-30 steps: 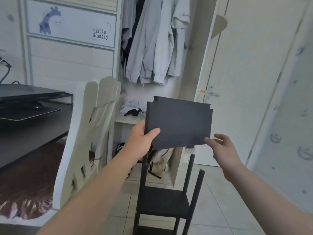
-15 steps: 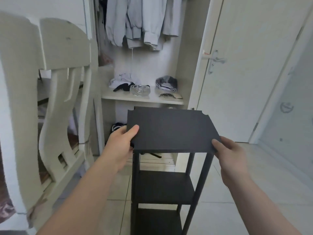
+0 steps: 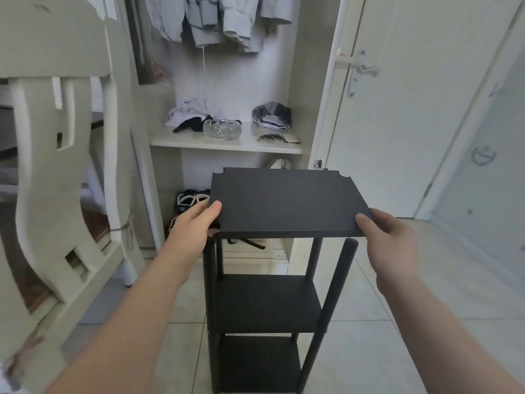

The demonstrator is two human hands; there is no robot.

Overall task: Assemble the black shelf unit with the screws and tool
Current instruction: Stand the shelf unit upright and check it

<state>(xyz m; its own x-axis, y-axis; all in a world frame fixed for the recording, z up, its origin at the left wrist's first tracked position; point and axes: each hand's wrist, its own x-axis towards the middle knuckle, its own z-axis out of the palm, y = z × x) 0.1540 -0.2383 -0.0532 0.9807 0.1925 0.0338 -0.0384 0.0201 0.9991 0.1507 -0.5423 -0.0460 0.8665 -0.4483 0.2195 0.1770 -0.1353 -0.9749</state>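
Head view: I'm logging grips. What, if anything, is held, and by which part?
The black board is held by both hands: left hand at its near left corner, right hand at its near right corner.

Black panel [image 3: 287, 203], black shelf unit [image 3: 267, 302], white door [image 3: 412, 109].

I'm seeing the black shelf panel [image 3: 287, 203] lying nearly flat over the post tops. It is matte and rectangular, with notched far corners. My left hand [image 3: 196, 226] and right hand [image 3: 389, 237] are gripping its near corners. Below, the shelf unit [image 3: 267, 302] is standing upright, its two lower shelves sitting between the black posts [image 3: 338, 282].
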